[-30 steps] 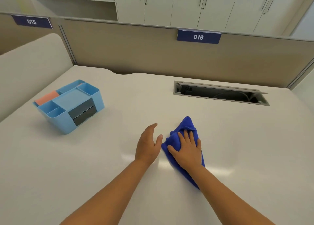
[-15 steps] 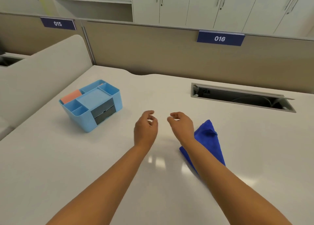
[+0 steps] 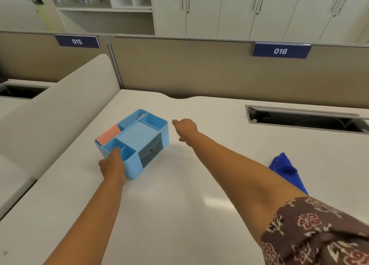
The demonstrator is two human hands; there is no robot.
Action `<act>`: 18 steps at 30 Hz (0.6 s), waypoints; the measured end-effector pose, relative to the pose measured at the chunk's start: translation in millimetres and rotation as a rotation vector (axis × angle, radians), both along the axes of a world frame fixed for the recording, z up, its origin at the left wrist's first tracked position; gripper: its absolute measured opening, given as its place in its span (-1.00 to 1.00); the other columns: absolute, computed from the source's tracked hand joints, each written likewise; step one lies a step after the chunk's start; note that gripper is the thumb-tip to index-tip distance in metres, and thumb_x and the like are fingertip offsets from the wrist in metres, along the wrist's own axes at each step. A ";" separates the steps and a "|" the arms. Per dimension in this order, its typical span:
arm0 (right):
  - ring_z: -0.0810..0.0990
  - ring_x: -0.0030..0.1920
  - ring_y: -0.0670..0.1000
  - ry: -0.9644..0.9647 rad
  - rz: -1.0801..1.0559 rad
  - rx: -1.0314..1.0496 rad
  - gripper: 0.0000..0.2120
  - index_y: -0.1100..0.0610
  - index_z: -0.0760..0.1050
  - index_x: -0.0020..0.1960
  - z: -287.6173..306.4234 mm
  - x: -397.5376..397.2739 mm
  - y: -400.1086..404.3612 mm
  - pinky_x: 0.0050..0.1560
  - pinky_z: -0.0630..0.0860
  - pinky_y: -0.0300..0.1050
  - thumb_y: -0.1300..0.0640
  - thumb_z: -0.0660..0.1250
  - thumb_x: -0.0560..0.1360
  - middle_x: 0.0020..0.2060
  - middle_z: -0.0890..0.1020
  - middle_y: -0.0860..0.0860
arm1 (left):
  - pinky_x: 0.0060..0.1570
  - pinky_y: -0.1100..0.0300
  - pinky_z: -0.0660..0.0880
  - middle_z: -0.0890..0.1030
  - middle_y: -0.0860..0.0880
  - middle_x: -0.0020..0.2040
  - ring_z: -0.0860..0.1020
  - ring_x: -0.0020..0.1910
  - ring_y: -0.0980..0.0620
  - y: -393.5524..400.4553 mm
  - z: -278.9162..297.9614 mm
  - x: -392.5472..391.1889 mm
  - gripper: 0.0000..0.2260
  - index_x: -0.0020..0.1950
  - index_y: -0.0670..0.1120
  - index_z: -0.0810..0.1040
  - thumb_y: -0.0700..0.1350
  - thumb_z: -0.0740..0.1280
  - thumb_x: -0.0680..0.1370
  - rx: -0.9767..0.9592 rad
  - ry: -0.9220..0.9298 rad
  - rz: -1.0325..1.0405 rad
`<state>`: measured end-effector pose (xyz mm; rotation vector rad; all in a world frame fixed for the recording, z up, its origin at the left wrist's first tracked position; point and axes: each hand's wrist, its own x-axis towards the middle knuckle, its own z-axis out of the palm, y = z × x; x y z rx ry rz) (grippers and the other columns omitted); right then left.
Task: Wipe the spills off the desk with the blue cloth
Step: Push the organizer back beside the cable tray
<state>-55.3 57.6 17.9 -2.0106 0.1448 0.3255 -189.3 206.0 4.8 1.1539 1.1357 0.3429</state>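
Note:
The blue cloth (image 3: pixel 285 169) lies crumpled on the white desk (image 3: pixel 179 214) at the right, untouched and partly hidden behind my right forearm. My left hand (image 3: pixel 111 164) grips the near left corner of a light blue desk organizer (image 3: pixel 137 138), fingers hooked over its rim into a compartment. My right hand (image 3: pixel 185 129) hovers just right of the organizer's far corner, fingers loosely curled, holding nothing, with a small gap to the box. I can make out no spill on the desk, only light glare.
An open cable slot (image 3: pixel 305 120) is sunk into the desk at the back right. A beige partition (image 3: pixel 199 70) with a "016" label closes the back, and a curved divider (image 3: pixel 60 108) stands on the left. The organizer holds an orange pad (image 3: pixel 108 134).
My right hand let go of the cloth and both hands reached forward-left to the organizer. The left hand now holds its corner. The view turned left; the cloth stays where it lay.

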 end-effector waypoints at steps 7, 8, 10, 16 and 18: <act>0.55 0.00 0.20 0.022 -0.055 -0.018 -0.68 0.27 0.46 0.03 -10.6 10.0 -3.5 0.18 0.52 0.14 0.01 0.15 0.54 0.02 0.55 0.22 | 0.16 -0.17 0.46 0.32 -0.20 0.41 0.32 0.35 -0.26 22.2 7.5 14.9 -0.53 0.44 -0.15 0.19 -0.36 0.12 0.53 -0.109 0.124 -0.313; 0.55 0.01 0.21 0.015 -0.064 -0.021 -0.64 0.32 0.47 0.07 -12.5 7.4 -11.6 0.18 0.52 0.15 0.02 0.14 0.54 0.00 0.56 0.24 | 0.18 -0.16 0.46 0.30 -0.20 0.42 0.29 0.37 -0.26 22.6 7.1 18.0 -0.52 0.44 -0.16 0.19 -0.38 0.11 0.53 -0.104 0.126 -0.335; 0.49 -0.14 0.15 -0.024 -0.058 -0.024 -0.67 0.31 0.49 -0.06 -12.4 -1.1 -28.8 0.11 0.53 0.14 0.06 0.13 0.54 -0.21 0.49 0.21 | 0.20 -0.16 0.43 0.30 -0.20 0.42 0.29 0.38 -0.25 20.2 8.1 22.4 -0.52 0.44 -0.17 0.19 -0.41 0.09 0.53 -0.100 0.110 -0.362; 0.40 -0.22 0.20 -0.155 -0.103 -0.085 -0.67 0.37 0.42 -0.10 -6.3 -32.1 -116.0 -0.10 0.40 0.01 0.07 0.14 0.53 -0.23 0.45 0.24 | -0.63 0.07 0.50 0.36 -0.27 0.36 0.37 0.29 -0.39 -15.9 21.6 56.1 -0.60 0.41 -0.22 0.22 -0.35 0.07 0.56 -0.042 0.112 -0.564; 0.53 0.08 0.16 -0.170 -0.134 -0.132 -0.66 0.26 0.48 0.16 -9.9 -46.0 -150.0 0.14 0.43 0.02 0.04 0.14 0.56 0.09 0.59 0.17 | -0.67 0.10 0.47 0.39 -0.30 0.34 0.41 0.23 -0.43 -29.3 23.4 74.9 -0.62 0.40 -0.23 0.24 -0.33 0.05 0.57 0.037 0.122 -0.641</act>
